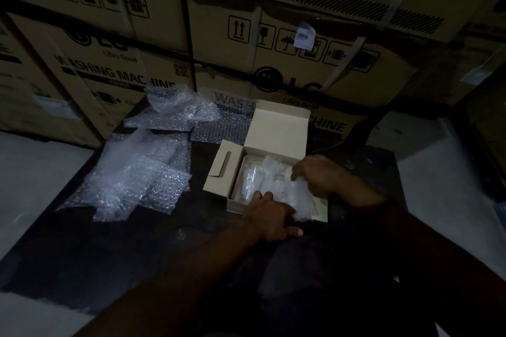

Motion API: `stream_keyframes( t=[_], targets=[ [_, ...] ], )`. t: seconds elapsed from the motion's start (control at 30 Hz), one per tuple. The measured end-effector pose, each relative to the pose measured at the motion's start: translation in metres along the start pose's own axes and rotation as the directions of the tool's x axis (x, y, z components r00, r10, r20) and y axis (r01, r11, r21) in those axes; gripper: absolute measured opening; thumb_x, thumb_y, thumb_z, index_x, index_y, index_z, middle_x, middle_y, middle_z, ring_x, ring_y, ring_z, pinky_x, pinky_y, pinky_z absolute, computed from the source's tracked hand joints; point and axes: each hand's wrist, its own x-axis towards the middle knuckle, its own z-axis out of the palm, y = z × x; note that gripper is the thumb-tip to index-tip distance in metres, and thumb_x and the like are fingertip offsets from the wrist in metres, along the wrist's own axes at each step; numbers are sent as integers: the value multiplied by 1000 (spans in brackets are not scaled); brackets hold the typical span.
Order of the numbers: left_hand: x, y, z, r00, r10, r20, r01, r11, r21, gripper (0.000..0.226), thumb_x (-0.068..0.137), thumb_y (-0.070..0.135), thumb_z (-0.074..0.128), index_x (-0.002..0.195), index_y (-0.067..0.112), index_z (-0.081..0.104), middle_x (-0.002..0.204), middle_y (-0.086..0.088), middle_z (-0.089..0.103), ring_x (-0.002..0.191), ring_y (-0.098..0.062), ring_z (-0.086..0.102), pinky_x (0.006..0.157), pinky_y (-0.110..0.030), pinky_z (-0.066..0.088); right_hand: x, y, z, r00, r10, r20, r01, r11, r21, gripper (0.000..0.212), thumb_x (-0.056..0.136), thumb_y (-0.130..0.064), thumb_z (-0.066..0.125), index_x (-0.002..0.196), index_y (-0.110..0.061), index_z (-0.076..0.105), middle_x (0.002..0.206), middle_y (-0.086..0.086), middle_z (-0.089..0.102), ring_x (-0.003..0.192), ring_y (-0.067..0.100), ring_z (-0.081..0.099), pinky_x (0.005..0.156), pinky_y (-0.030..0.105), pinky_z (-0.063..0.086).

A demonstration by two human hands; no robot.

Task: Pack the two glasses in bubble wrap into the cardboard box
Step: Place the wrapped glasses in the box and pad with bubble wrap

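A small open cardboard box [276, 128] stands on the dark table, its lid tipped up at the back and a side flap folded out to the left. Inside on the left lies a clear glass [250, 179], on its side. To its right a second glass [279, 180] sits in bubble wrap [297, 200], only partly visible. My right hand [320, 175] grips the wrap at the box's right side. My left hand [271, 216] is at the front edge of the box, fingers curled on the near end of the wrap.
Loose bubble wrap sheets [131, 180] lie spread over the left of the dark table [82, 254], with more crumpled wrap [175, 101] at the back. Large stacked washing machine cartons [273, 49] wall in the far side. Pale floor shows on both sides.
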Motion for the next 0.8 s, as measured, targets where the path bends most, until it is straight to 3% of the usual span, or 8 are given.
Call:
stream_keyframes(
  t=[0.13,0.23,0.3,0.37,0.5,0.63,0.7,0.8],
  targets=[
    [0,3,-2,1000,-25,-10,25,999,-45,60,85,68,44,129,28,54,124,-4,60,114,-27,43,97,-44,24,-7,4,1,997,-36,70,42,996,-78,52,81,-8,53,126,-32,59,141,-6,48,132,19,38,105,33,26],
    [-3,8,4,968,-24,-248,-21,983,-180,59,84,60,53,132,26,48,131,2,54,107,-24,50,92,-39,29,-4,0,4,993,21,112,-9,994,-110,52,86,-13,49,129,-42,55,150,-8,36,137,21,26,111,39,16],
    [-5,11,6,948,51,-313,-113,977,-181,61,83,58,56,134,28,43,134,6,51,106,-23,51,91,-39,30,-1,0,3,990,34,140,-18,993,-117,50,88,-17,50,130,-45,53,152,-8,31,138,25,22,113,44,12],
    [-5,11,7,958,125,-258,-155,983,-96,61,84,61,52,135,29,44,139,8,48,108,-22,49,93,-40,29,1,-1,5,983,45,176,-24,993,-119,51,89,-19,48,132,-47,50,154,-7,28,139,26,20,114,44,10],
    [-3,2,6,990,41,-135,-49,997,-60,60,85,66,47,133,31,48,135,4,55,111,-23,47,96,-41,25,4,-2,7,986,46,163,-32,996,-85,53,88,-16,46,134,-43,49,153,-7,29,138,26,22,114,41,14],
    [-5,1,5,992,16,-121,-22,999,-43,57,84,68,47,127,31,53,124,0,61,108,-24,46,94,-42,25,-2,11,2,995,62,-77,-52,991,127,54,77,2,49,125,-22,59,134,0,54,123,21,45,104,31,34],
    [-5,3,3,993,19,-120,-23,999,-25,57,84,68,46,123,28,55,124,2,59,108,-24,45,94,-43,26,-6,14,2,992,49,-116,-37,994,98,55,74,5,51,121,-22,62,128,-3,59,118,18,49,100,28,37],
    [-3,7,6,992,51,-111,-42,996,79,60,86,68,41,125,26,55,136,1,48,114,-27,43,95,-45,26,-5,10,6,1000,-17,0,17,999,-37,57,76,-2,51,126,-28,60,140,-5,50,126,20,42,102,33,34]
  ],
)
